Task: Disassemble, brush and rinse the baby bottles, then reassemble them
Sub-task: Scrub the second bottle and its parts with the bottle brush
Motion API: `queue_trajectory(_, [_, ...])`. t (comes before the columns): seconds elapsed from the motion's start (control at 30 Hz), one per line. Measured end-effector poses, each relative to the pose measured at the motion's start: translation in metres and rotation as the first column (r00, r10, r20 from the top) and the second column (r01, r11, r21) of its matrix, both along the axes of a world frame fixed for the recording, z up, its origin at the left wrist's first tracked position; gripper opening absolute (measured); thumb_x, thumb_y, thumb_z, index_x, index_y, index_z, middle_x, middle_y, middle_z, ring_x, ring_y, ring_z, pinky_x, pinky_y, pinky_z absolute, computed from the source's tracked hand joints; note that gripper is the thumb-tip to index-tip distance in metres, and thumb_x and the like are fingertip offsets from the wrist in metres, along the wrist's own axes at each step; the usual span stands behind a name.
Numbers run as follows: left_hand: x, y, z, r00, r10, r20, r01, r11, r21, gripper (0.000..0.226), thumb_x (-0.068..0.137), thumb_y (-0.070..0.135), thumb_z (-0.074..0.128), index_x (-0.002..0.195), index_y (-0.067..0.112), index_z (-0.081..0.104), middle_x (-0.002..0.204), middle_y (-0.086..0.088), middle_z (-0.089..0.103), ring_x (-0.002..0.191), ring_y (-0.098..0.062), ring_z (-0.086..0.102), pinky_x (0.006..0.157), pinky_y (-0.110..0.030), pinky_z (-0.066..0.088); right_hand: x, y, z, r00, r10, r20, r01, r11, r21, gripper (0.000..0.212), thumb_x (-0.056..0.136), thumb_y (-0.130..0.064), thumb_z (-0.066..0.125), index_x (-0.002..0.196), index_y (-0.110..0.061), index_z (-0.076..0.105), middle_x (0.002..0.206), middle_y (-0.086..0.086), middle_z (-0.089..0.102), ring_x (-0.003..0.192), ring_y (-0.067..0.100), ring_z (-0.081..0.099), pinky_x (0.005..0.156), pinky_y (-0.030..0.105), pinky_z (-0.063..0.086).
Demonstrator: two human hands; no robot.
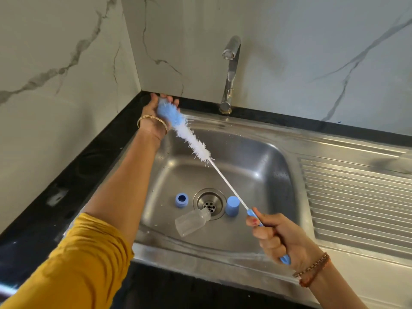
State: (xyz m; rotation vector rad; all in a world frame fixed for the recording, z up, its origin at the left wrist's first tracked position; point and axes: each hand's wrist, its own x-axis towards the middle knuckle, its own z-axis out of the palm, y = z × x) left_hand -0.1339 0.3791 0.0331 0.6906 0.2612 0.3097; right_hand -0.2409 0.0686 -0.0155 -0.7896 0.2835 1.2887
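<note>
A long bottle brush point(196, 148) with white bristles and a blue tip stretches across the steel sink point(256, 152). My right hand point(278, 237) grips its blue handle at the near right. My left hand point(156, 112) reaches to the sink's far left corner, fingers curled around the blue bristle tip. In the basin a clear bottle body point(191, 221) lies on its side by the drain point(208, 202). A blue collar ring point(181, 199) stands left of the drain and a blue cap point(232, 205) right of it.
A chrome tap point(229, 72) rises behind the basin, with no water running. A ribbed draining board point(356, 197) lies to the right. Black counter point(89, 166) runs along the left, under marble walls.
</note>
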Motion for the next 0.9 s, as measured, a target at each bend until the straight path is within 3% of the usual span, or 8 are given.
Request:
queue_trajectory(0.1, [0.001, -0.002, -0.021, 0.932, 0.252, -0.261, -0.144, 0.917, 0.372, 0.029, 0.102, 0.027, 0.028, 0.084, 0.018, 0.05, 0.086, 0.005, 0.052, 0.087, -0.011, 0.054, 0.076, -0.012, 0.049, 0.005, -0.002, 0.004, 0.949, 0.092, 0.303, 0.034, 0.922, -0.387, 0.029, 0.087, -0.034, 0.048, 0.066, -0.014, 0.05, 0.047, -0.009, 0.017, 0.034, 0.001, 0.011, 0.03, 0.007, 0.008])
queue_trajectory(0.2, [0.008, 0.014, -0.058, 0.863, 0.341, -0.373, -0.088, 0.829, 0.553, 0.043, 0.104, 0.023, 0.02, 0.127, 0.001, 0.048, 0.122, -0.007, 0.056, 0.107, -0.013, 0.051, 0.053, 0.003, 0.034, 0.012, -0.011, 0.0, 0.755, 0.262, 0.601, 0.226, 0.757, -0.614, 0.037, 0.096, -0.031, 0.043, 0.069, -0.01, 0.057, 0.041, -0.007, 0.028, 0.033, 0.003, 0.017, 0.032, 0.009, 0.013])
queue_trajectory(0.27, [0.015, 0.02, -0.074, 0.816, 0.321, -0.481, 0.033, 0.805, 0.593, 0.047, 0.103, 0.03, 0.021, 0.134, 0.003, 0.044, 0.135, -0.009, 0.05, 0.118, -0.017, 0.05, 0.066, 0.0, 0.038, 0.016, -0.016, -0.005, 0.642, 0.317, 0.698, 0.353, 0.686, -0.636, 0.038, 0.097, -0.025, 0.045, 0.066, -0.009, 0.06, 0.038, -0.006, 0.032, 0.029, 0.004, 0.021, 0.031, 0.012, 0.016])
queue_trajectory(0.33, [0.021, 0.018, -0.085, 0.731, 0.342, -0.59, 0.165, 0.751, 0.639, 0.049, 0.1, 0.038, 0.025, 0.128, 0.008, 0.052, 0.129, -0.009, 0.055, 0.122, -0.024, 0.049, 0.096, -0.023, 0.039, 0.02, -0.018, -0.01, 0.491, 0.397, 0.776, 0.499, 0.602, -0.624, 0.037, 0.095, -0.02, 0.049, 0.062, -0.013, 0.063, 0.037, -0.004, 0.039, 0.029, 0.005, 0.03, 0.036, 0.016, 0.026])
queue_trajectory(0.43, [0.012, 0.005, -0.112, 0.656, 0.371, -0.657, 0.337, 0.634, 0.696, 0.048, 0.095, 0.046, 0.037, 0.109, 0.011, 0.065, 0.111, -0.009, 0.064, 0.109, -0.029, 0.057, 0.096, -0.037, 0.041, 0.02, -0.014, -0.017, 0.323, 0.565, 0.759, 0.621, 0.479, -0.621, 0.032, 0.092, -0.021, 0.054, 0.067, -0.007, 0.067, 0.046, 0.011, 0.05, 0.045, 0.022, 0.046, 0.053, 0.033, 0.039])
queue_trajectory(0.6, [-0.008, -0.01, -0.156, 0.528, 0.318, -0.788, 0.713, 0.339, 0.614, 0.05, 0.088, 0.045, 0.054, 0.118, 0.005, 0.06, 0.121, -0.015, 0.06, 0.112, -0.032, 0.056, 0.091, -0.032, 0.04, 0.017, -0.005, -0.025, 0.255, 0.69, 0.677, 0.631, 0.412, -0.658, 0.041, 0.093, -0.024, 0.051, 0.055, -0.012, 0.045, 0.054, 0.014, 0.055, 0.054, 0.028, 0.052, 0.054, 0.036, 0.038])
queue_trajectory(0.73, [-0.004, -0.014, -0.173, 0.511, 0.304, -0.804, 0.772, 0.248, 0.585, 0.05, 0.087, 0.04, 0.058, 0.123, 0.004, 0.056, 0.127, -0.013, 0.057, 0.116, -0.031, 0.053, 0.096, -0.034, 0.039, 0.015, -0.007, -0.028, 0.295, 0.723, 0.625, 0.593, 0.374, -0.713, 0.037, 0.094, -0.027, 0.049, 0.061, -0.011, 0.051, 0.058, 0.012, 0.06, 0.059, 0.026, 0.058, 0.056, 0.036, 0.041])
queue_trajectory(0.9, [0.011, -0.014, -0.185, 0.557, 0.247, -0.793, 0.798, 0.103, 0.593, 0.04, 0.092, 0.035, 0.053, 0.114, 0.003, 0.063, 0.122, -0.013, 0.061, 0.113, -0.031, 0.055, 0.097, -0.034, 0.04, 0.01, -0.006, -0.029, 0.325, 0.773, 0.545, 0.558, 0.308, -0.77, 0.04, 0.093, -0.027, 0.05, 0.054, -0.029, 0.04, 0.049, -0.008, 0.046, 0.047, 0.007, 0.046, 0.05, 0.012, 0.038])
